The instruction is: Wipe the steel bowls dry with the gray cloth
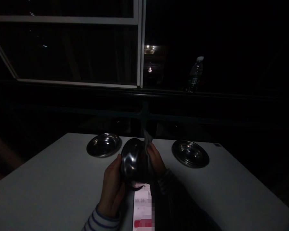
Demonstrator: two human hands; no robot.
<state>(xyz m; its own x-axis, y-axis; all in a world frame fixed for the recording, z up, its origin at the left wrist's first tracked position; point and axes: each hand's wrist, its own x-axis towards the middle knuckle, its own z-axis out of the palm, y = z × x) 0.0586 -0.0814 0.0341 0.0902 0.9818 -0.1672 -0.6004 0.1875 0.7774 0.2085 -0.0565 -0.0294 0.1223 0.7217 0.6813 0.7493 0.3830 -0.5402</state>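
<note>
A shiny steel bowl (pixel 132 160) is held up over the white table, tilted with its rounded side toward me. My left hand (pixel 112 184) grips its left edge, thumb on the near side and the other fingers mostly hidden behind it. My right hand (pixel 156 159) is closed on a grey cloth (pixel 147 138) and presses it to the bowl's right side. Below the bowl lies a lit phone (pixel 142 205) showing a timer. One steel plate (pixel 103 145) rests to the left, and a stack of steel plates (pixel 190 154) to the right.
The white table (pixel 50 179) ends at a far edge just beyond the plates. Behind it, a plastic bottle (pixel 195 75) stands on a dark ledge beside a white window frame (pixel 140 45). The surroundings are very dark.
</note>
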